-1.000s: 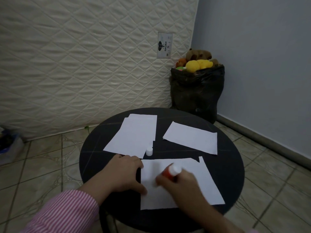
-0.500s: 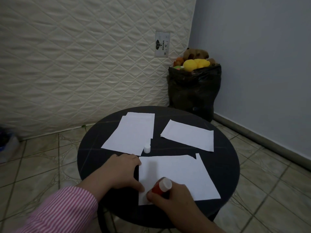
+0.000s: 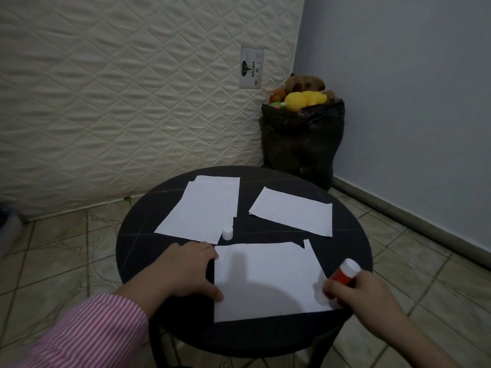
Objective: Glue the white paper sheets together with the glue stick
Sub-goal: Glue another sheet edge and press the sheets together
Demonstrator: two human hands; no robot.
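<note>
L hand (image 3: pixel 186 272) spread flat, pins sheet (image 3: pixel 265 280) so it won't slide; R hand (image 3: pixel 356 290) pinches glue (image 3: pixel 344 273), tip down at sheet's near-R corner. Cap (image 3: pixel 227 232) parked just beyond L hand.

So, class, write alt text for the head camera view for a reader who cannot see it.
A person's right hand presses a red glue stick onto the near right corner of a white paper sheet on a round black table, while the left hand holds the sheet's left edge. Two more paper piles and a white cap lie behind.
</note>
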